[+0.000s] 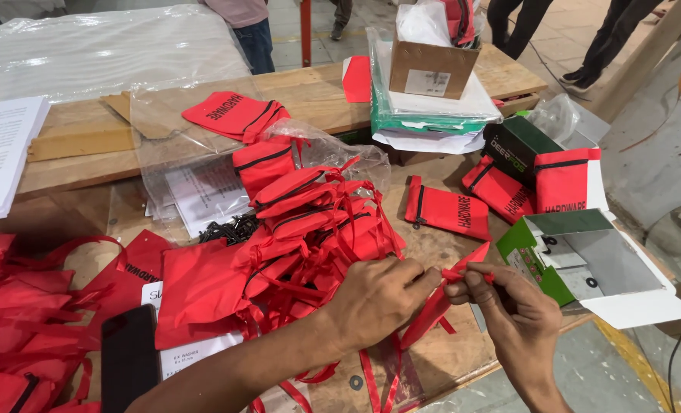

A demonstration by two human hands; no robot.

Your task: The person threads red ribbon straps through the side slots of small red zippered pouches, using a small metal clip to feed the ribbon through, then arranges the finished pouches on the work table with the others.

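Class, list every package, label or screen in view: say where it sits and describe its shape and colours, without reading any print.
Open green and white carton: right, beside the hands, rectangular.
Dark green box: far right, behind a red pouch.
Brown cardboard box: top centre on stacked sheets, with a white label.
Black phone: lower left, screen dark.
White label: under the red pouches, rectangular.

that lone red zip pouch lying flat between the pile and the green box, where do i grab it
Probably pinch the red zip pouch at its right short edge, coming from the open green box side. It lies flat on bare table there; its left end holds the zipper and sits near the tangled pouch pile.
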